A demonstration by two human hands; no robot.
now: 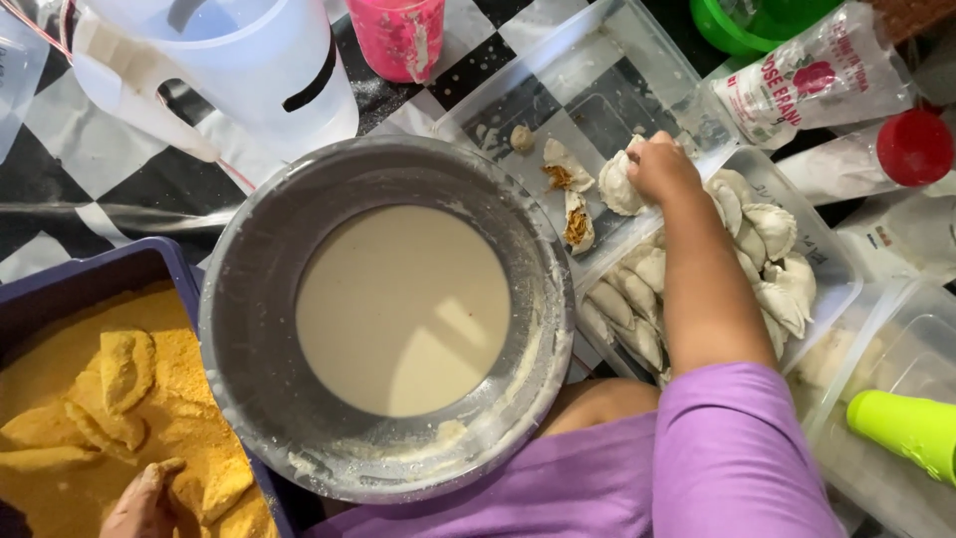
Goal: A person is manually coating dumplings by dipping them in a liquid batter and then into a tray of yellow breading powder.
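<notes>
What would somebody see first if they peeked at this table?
First the big metal bowl of pale batter in the middle. At lower left, the left hand presses into a blue tray of yellow crumbs. At upper right, the right hand grips a folded dumpling over clear trays of more.

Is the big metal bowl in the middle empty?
No, the metal bowl holds a pool of smooth beige batter covering its bottom.
</notes>
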